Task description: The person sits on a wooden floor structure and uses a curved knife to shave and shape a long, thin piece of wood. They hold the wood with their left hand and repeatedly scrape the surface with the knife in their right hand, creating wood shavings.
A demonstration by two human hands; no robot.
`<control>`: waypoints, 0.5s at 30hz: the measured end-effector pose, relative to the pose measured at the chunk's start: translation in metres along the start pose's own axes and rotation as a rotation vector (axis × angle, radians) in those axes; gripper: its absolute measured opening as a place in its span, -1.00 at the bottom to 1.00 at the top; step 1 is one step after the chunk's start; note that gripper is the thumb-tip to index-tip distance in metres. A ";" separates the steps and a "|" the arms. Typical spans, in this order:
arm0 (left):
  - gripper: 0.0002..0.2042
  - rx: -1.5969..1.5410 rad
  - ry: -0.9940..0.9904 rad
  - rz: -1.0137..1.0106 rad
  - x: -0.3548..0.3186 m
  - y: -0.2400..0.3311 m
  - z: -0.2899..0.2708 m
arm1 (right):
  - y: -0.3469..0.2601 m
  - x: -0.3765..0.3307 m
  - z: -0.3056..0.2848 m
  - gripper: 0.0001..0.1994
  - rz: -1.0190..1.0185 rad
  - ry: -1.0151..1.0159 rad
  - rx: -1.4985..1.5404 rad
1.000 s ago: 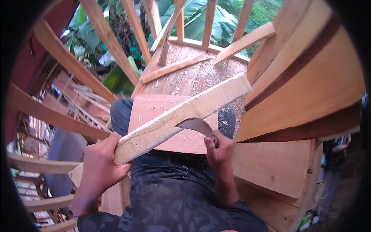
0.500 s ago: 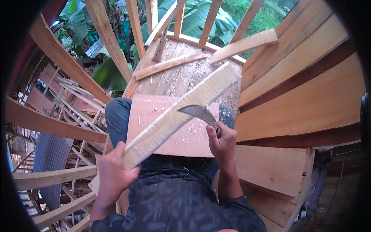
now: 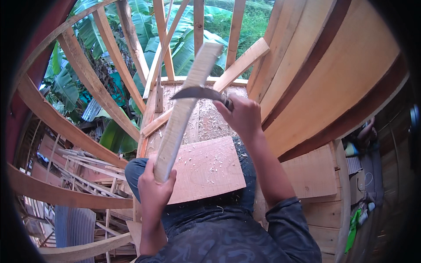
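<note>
My left hand (image 3: 157,186) grips the lower end of a long pale wooden slat (image 3: 177,120), which points up and away, tilted slightly right. In my right hand (image 3: 241,111) is a knife with a dark curved blade (image 3: 197,93); its handle is mostly hidden by my fingers. The blade lies across the upper part of the slat, with its tip past the left edge. Below them a wide flat board (image 3: 208,171) rests over my lap, sprinkled with wood shavings.
Shavings litter the plank floor (image 3: 204,120) ahead. Loose pieces of wood lie there, one a slanted board (image 3: 243,64) against the railing. Upright posts (image 3: 115,46) ring the left and front. Wide planks (image 3: 333,83) wall the right, above a low wooden block (image 3: 309,173).
The slat has swung more upright and away from me. My right hand and the knife have moved farther forward and up along it. The view has shifted.
</note>
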State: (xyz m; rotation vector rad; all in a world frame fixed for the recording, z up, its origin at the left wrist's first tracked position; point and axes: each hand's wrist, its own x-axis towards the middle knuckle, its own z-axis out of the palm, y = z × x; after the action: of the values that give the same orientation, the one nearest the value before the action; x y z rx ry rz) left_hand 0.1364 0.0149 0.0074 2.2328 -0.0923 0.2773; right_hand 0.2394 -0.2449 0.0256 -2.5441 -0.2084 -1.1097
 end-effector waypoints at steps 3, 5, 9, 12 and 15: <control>-0.70 -0.169 0.036 -0.008 0.018 -0.014 0.012 | -0.006 0.043 -0.008 -0.45 -0.171 0.008 -0.214; -0.72 -0.383 0.048 -0.030 0.022 -0.014 0.017 | -0.016 0.074 -0.026 -0.39 -0.312 0.043 -0.373; -0.72 -0.490 -0.057 -0.090 0.013 -0.004 0.025 | -0.025 0.124 -0.066 -0.36 -0.357 -0.115 -0.485; -0.70 -0.426 -0.064 -0.057 0.016 -0.002 0.016 | -0.037 0.117 -0.073 -0.38 -0.351 -0.348 -0.302; -0.65 -0.417 -0.022 0.015 0.017 0.007 0.013 | -0.034 0.105 -0.074 -0.43 -0.450 -0.218 -0.268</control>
State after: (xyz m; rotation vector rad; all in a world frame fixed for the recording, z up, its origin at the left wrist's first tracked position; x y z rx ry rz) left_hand 0.1535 0.0008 0.0087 1.8221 -0.1630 0.2182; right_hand 0.2518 -0.2424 0.1576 -2.9484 -0.7685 -1.0632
